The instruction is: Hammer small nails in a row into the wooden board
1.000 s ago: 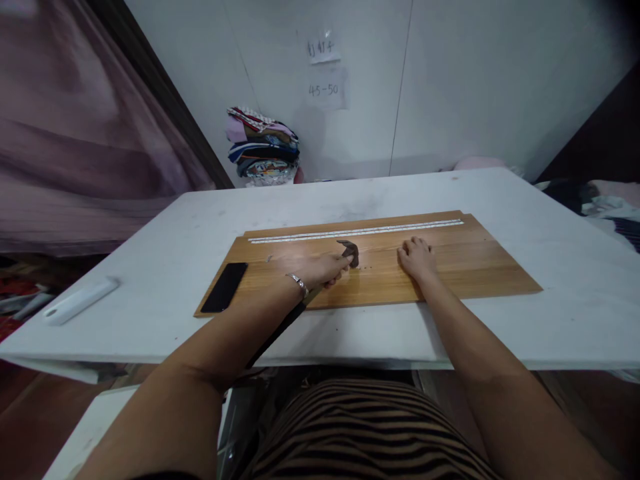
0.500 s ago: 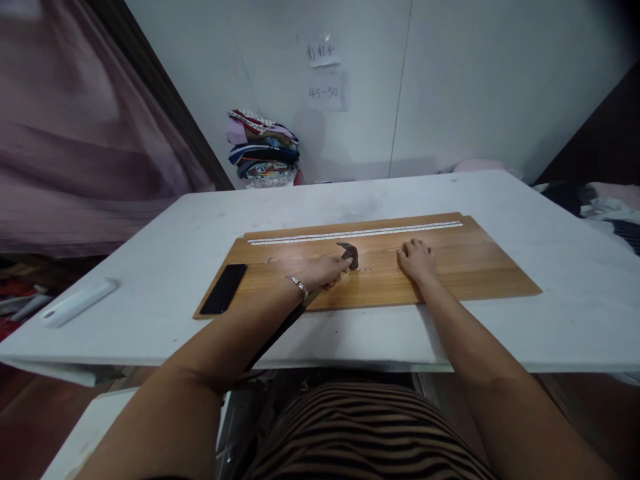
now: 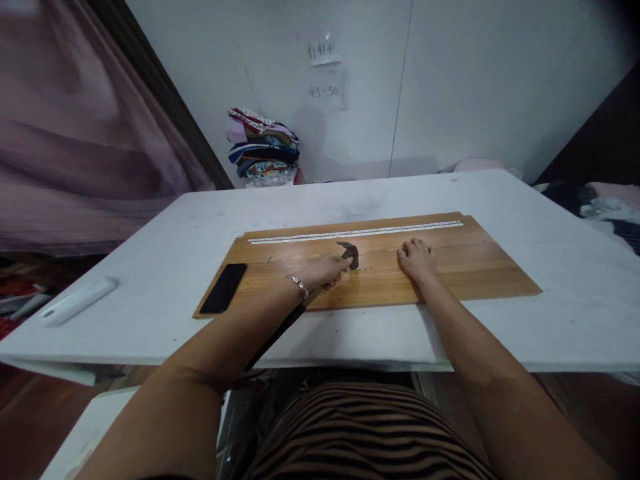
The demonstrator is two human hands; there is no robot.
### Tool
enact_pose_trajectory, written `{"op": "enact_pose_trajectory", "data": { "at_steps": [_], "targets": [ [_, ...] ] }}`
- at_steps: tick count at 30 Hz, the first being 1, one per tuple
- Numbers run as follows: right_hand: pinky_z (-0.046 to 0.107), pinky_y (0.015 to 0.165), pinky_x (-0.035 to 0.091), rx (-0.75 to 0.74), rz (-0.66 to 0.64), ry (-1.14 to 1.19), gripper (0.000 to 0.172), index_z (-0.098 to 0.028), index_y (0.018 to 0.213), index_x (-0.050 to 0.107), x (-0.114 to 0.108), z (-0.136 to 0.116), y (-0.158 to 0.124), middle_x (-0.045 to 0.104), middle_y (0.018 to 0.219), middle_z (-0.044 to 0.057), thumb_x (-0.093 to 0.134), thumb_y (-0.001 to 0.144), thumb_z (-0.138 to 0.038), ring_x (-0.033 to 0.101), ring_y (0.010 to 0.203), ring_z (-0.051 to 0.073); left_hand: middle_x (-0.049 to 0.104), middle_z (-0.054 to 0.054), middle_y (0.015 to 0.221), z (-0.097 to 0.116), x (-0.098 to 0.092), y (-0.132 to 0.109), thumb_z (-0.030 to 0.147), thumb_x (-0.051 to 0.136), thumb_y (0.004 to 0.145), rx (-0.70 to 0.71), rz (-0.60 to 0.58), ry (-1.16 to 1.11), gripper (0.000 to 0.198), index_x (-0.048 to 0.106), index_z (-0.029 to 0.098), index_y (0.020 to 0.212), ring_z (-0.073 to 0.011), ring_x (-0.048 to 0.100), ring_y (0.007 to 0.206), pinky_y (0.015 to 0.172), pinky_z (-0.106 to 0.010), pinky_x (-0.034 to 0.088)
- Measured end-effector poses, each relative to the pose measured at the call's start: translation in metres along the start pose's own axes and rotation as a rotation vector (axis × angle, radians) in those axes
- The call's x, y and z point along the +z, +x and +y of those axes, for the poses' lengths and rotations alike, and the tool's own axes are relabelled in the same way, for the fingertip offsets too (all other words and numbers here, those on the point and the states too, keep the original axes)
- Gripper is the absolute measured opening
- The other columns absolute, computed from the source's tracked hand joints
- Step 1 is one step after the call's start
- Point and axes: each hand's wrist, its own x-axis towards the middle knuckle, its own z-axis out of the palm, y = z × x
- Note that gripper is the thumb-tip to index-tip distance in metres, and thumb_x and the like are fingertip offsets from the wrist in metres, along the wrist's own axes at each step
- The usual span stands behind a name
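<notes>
My left hand point(image 3: 324, 271), with a bracelet on the wrist, is closed round a hammer close to its dark head point(image 3: 350, 253). The head rests on a long wooden board point(image 3: 475, 270), and the dark handle point(image 3: 280, 330) runs back under my forearm past the table edge. My right hand point(image 3: 417, 259) lies on the board a little right of the hammer head, fingers apart and bent down onto the wood, holding nothing I can see. A few tiny dark specks point(image 3: 367, 269) sit on the board between my hands. A thin white strip point(image 3: 360, 231) runs along the board's far edge.
A black phone point(image 3: 225, 287) lies on the board's left end. The board sits on a white table point(image 3: 165, 267), with a white oblong object point(image 3: 79, 301) near its left edge. Folded clothes point(image 3: 263, 148) are stacked by the wall behind. A curtain hangs at left.
</notes>
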Motion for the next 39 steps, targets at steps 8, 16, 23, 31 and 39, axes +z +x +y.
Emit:
{"op": "enact_pose_trajectory", "data": {
  "at_steps": [8,16,23,31,39],
  "targets": [
    [0.049,0.103,0.034,0.002,-0.020,-0.015,0.036,-0.018,0.107,0.068,-0.0006,0.0003,-0.0002,0.064,0.128,0.018,0.037,0.100,-0.035,0.048,0.126,0.032,0.044,0.006,0.057,0.0020,0.0002,-0.0015,0.052,0.046,0.102,0.031,0.016,0.026,0.036,0.055,0.019,0.090,-0.0083,0.039,0.043,0.042,-0.021,0.033],
    [0.048,0.103,0.034,0.007,-0.014,-0.023,0.037,-0.017,0.108,0.068,-0.0023,-0.0014,-0.0011,0.063,0.129,0.017,0.036,0.101,-0.036,0.047,0.127,0.031,0.044,0.006,0.056,-0.0028,0.0000,0.0023,0.055,0.043,0.102,0.037,-0.002,0.033,0.038,0.054,0.019,0.091,-0.0085,0.039,0.042,0.042,-0.021,0.032],
    [0.048,0.102,0.034,0.002,0.001,-0.009,0.036,-0.019,0.106,0.068,0.0000,0.0004,-0.0008,0.064,0.128,0.018,0.037,0.100,-0.035,0.048,0.126,0.032,0.043,0.007,0.055,0.0016,-0.0004,-0.0014,0.056,0.045,0.102,0.040,0.012,0.008,0.039,0.054,0.019,0.091,-0.0081,0.037,0.043,0.043,-0.021,0.032],
    [0.048,0.103,0.034,0.014,-0.009,-0.010,0.035,-0.019,0.106,0.068,0.0000,0.0000,0.0002,0.064,0.128,0.017,0.037,0.100,-0.035,0.048,0.126,0.031,0.044,0.006,0.058,-0.0058,-0.0002,0.0048,0.058,0.046,0.101,0.023,0.001,0.002,0.041,0.055,0.019,0.093,-0.0081,0.038,0.043,0.042,-0.022,0.032],
    [0.048,0.103,0.033,0.006,0.009,-0.008,0.036,-0.019,0.106,0.068,0.0015,0.0007,0.0001,0.065,0.127,0.017,0.037,0.099,-0.035,0.047,0.126,0.032,0.044,0.006,0.057,0.0019,-0.0009,-0.0010,0.056,0.048,0.100,0.032,0.012,0.005,0.039,0.055,0.019,0.089,-0.0084,0.039,0.044,0.044,-0.022,0.033]
  ]
}}
